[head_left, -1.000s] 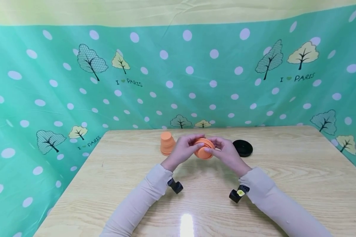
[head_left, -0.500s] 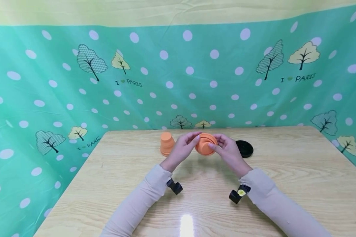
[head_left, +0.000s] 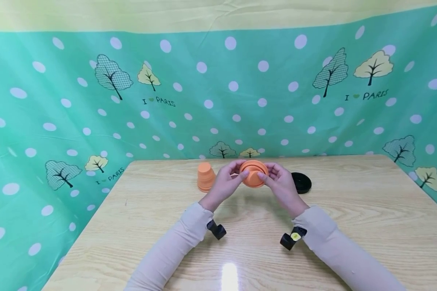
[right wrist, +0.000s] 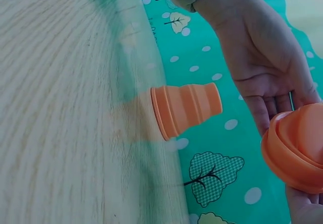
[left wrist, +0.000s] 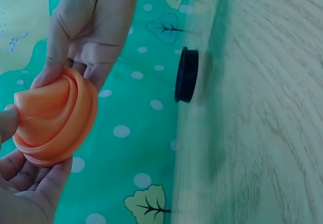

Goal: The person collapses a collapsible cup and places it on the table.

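Observation:
An orange collapsible cup (head_left: 253,180), partly folded into rings with its base pushed up askew, is held above the table between both hands. My left hand (head_left: 225,182) grips its left side, thumb on the folded wall and fingers behind the rim. From the other side my right hand (head_left: 285,186) pinches it the same way, its thumb against the raised base. In the left wrist view the cup (left wrist: 53,115) shows twisted folds. The right wrist view has the cup (right wrist: 298,146) cut off by the frame edge.
A second orange cup (head_left: 205,178), fully extended, stands upside down on the wooden table (head_left: 160,214) behind my left hand. A round black shallow dish or lid (head_left: 301,182) lies just right of my right hand. A green patterned cloth (head_left: 189,81) hangs behind the table.
The cup has risen slightly and tilted, so more of its inner rings show. My left thumb has shifted from the rim area down onto the folded wall; both hands keep holding it.

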{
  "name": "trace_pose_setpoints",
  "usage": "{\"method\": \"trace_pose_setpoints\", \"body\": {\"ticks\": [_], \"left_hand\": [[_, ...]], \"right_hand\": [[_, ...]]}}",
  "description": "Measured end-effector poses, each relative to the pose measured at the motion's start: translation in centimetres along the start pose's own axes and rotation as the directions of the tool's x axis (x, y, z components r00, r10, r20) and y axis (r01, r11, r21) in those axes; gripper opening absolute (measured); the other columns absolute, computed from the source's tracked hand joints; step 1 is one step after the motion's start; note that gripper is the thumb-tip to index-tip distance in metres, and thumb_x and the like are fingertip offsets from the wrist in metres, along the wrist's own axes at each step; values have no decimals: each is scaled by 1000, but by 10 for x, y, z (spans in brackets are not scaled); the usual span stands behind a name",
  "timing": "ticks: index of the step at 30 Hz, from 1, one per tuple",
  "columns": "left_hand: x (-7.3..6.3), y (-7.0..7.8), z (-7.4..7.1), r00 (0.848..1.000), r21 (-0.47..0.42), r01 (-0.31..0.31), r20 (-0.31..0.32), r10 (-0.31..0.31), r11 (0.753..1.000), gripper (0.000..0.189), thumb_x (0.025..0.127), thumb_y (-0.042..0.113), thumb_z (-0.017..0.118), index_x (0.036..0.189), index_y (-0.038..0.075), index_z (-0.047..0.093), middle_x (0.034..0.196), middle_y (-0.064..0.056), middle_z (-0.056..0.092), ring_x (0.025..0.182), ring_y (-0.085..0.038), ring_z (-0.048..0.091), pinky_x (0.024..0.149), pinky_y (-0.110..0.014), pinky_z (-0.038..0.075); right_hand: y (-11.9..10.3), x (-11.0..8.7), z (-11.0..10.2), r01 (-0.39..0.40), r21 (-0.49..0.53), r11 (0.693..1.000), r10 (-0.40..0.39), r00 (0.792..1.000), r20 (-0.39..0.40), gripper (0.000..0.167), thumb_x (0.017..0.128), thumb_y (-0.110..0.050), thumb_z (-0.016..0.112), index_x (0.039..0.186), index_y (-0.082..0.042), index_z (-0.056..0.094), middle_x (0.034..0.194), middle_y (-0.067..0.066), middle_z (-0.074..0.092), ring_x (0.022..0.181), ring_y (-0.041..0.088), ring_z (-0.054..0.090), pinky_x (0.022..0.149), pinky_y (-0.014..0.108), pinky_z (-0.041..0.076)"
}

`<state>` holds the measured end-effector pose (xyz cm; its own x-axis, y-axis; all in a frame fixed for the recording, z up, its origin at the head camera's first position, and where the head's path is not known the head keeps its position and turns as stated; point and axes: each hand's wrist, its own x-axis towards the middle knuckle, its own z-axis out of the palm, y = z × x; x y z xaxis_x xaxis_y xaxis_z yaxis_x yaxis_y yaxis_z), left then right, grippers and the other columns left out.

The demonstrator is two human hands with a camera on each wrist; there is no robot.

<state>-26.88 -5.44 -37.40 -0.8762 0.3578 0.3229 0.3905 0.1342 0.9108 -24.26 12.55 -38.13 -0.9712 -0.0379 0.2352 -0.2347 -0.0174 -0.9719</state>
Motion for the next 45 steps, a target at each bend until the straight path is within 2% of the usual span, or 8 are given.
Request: {"method": "trace_pose_setpoints", "body": {"ticks": [6, 12, 15, 21, 26, 34, 41, 45], "left_hand": [[1, -1, 2, 998, 28, -3, -56, 5, 1000, 31, 93, 16, 61, 119, 1, 60, 102, -16, 63, 88, -16, 57, 75, -25, 52], [-1, -1, 2, 998, 41, 20, -67, -17, 999, 31, 93, 17, 61, 120, 2, 62, 103, -14, 67, 89, -18, 60, 72, -22, 51], [-1, -2, 1, 998, 73, 30, -63, -25, 997, 33, 92, 18, 62, 122, 2, 62, 105, -13, 68, 90, -18, 62, 72, -21, 52], [-2, -2, -3, 1000, 118, -15, -19, 17, 993, 35, 91, 15, 63, 122, -3, 61, 111, -15, 67, 93, -23, 64, 75, -24, 54], [-2, -2, -4, 999, 140, -29, 27, 26, 990, 35, 91, 10, 63, 123, -3, 60, 113, -16, 66, 95, -23, 66, 76, -23, 54], [-3, 2, -6, 997, 152, -27, 75, 16, 988, 35, 91, 10, 63, 124, -3, 59, 111, -16, 67, 91, -20, 66, 75, -22, 54], [-3, 3, -6, 999, 110, -19, 52, 13, 994, 36, 91, 14, 63, 124, -1, 60, 111, -15, 67, 94, -17, 64, 76, -21, 53], [-9, 21, -8, 999, 50, -3, 37, 1, 999, 36, 95, 15, 58, 126, -3, 57, 115, -19, 64, 100, -23, 63, 82, -23, 51]], "right_hand": [[1, -1, 1, -8, 41, 999, 8, 1000, 2, 36, 89, -4, 64, 118, 11, 49, 97, 1, 59, 86, 7, 59, 75, 19, 53], [0, -1, -2, -36, 60, 998, 32, 996, 81, 41, 88, -10, 67, 121, 6, 49, 104, 5, 59, 90, 9, 60, 76, 23, 54], [0, -1, -4, -38, -9, 999, 39, 993, 109, 44, 87, -16, 69, 122, 4, 50, 109, 9, 58, 94, 10, 60, 77, 22, 54], [0, 0, -5, 13, -215, 976, 21, 987, 158, 46, 85, -25, 72, 122, -3, 57, 111, 12, 62, 94, 17, 60, 76, 23, 53], [-1, 2, -3, 58, -269, 961, 2, 976, 216, 43, 86, -24, 71, 120, -1, 59, 109, 14, 63, 92, 17, 60, 76, 23, 53], [-5, 0, -1, -1, -264, 964, 53, 981, 188, 36, 86, -26, 71, 112, -2, 63, 106, 10, 66, 94, 18, 59, 75, 25, 51], [-3, 1, 0, 13, -249, 968, 27, 987, 158, 34, 86, -24, 70, 109, 0, 63, 102, 10, 67, 95, 17, 58, 80, 27, 48], [-6, 0, 1, 5, -188, 982, 19, 992, 125, 35, 87, -22, 69, 111, 2, 60, 100, 8, 64, 93, 14, 58, 81, 26, 49]]}}
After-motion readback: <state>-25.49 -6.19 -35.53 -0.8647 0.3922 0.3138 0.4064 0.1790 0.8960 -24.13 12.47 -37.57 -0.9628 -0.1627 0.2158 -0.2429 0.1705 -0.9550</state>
